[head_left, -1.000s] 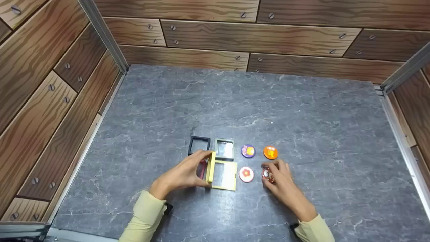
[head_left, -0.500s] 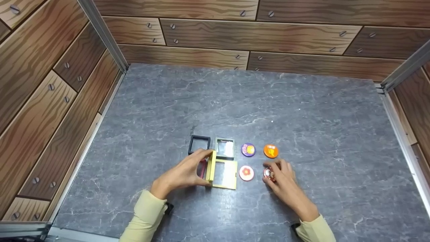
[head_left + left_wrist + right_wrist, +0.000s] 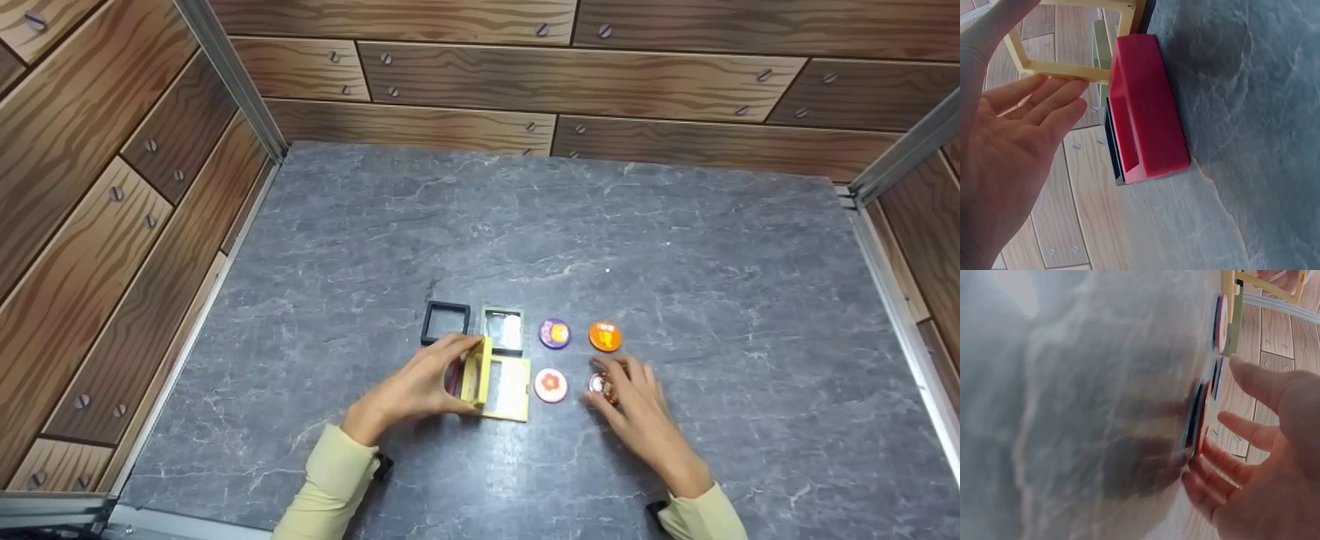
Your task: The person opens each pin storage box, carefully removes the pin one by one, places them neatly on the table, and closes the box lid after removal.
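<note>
My left hand (image 3: 420,384) holds the raised half of a yellow hinged display frame (image 3: 514,412) between thumb and fingers. That half stands tilted over its flat half, which shows a clear pane. In the left wrist view, fingers lie along the yellow frame's edge (image 3: 1067,71). My right hand (image 3: 637,405) is around a red round badge (image 3: 602,385) lying on the table. The right wrist view shows the thumb raised apart from the red badge (image 3: 1203,417), with fingertips low at its side. Left of it is a white badge with a red flower (image 3: 550,385).
A purple badge (image 3: 555,334) and an orange badge (image 3: 605,337) lie behind. A black frame (image 3: 429,322) and a pale green frame (image 3: 502,310) sit at the back left. A red frame (image 3: 1154,107) stands beside the left hand. Wood-patterned walls (image 3: 450,75) surround the table.
The yellow frame's raised half has tilted slightly to the right with my left hand. My right thumb and fingers have spread slightly around the red badge, which stays in place.
</note>
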The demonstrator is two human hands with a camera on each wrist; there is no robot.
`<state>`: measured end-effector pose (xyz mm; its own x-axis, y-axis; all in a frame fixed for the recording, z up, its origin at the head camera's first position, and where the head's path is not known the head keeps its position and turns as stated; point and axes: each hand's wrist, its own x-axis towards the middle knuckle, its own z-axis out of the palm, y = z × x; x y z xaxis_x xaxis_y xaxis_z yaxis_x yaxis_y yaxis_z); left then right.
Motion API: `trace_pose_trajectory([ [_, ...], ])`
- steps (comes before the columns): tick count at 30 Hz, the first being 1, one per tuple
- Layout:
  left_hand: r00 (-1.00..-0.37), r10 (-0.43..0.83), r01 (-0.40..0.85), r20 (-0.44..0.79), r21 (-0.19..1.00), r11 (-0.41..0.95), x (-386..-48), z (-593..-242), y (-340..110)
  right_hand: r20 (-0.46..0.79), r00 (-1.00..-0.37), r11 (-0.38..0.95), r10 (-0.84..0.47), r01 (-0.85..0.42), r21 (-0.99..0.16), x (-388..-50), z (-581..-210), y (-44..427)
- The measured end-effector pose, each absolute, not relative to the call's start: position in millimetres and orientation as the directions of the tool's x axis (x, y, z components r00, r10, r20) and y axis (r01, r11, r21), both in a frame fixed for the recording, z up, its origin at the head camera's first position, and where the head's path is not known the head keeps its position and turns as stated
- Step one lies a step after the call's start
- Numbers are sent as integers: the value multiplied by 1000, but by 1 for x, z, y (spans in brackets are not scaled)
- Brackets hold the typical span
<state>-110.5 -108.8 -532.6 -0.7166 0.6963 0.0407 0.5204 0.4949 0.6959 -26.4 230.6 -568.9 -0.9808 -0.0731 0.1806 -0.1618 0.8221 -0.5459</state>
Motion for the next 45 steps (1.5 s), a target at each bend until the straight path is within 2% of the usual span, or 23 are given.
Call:
trace_pose_trajectory([
  [5,-710,703,522,40,701,487,-111,-536,-104,213,-977,846,-26,-135,-516,-28,-559,219],
  [13,-701,711,518,52,723,457,-112,-541,-97,281,-959,828,-22,-175,-532,-31,-545,180],
  [27,-693,720,540,35,687,486,-112,-545,-88,230,-970,767,-77,-205,-608,-33,-534,131],
  [33,-682,729,591,56,629,505,-108,-544,-80,205,-977,789,-65,-176,-588,-30,-541,125],
  [45,-707,704,624,66,526,578,-99,-543,-67,135,-990,840,-44,-110,-532,-29,-551,130],
])
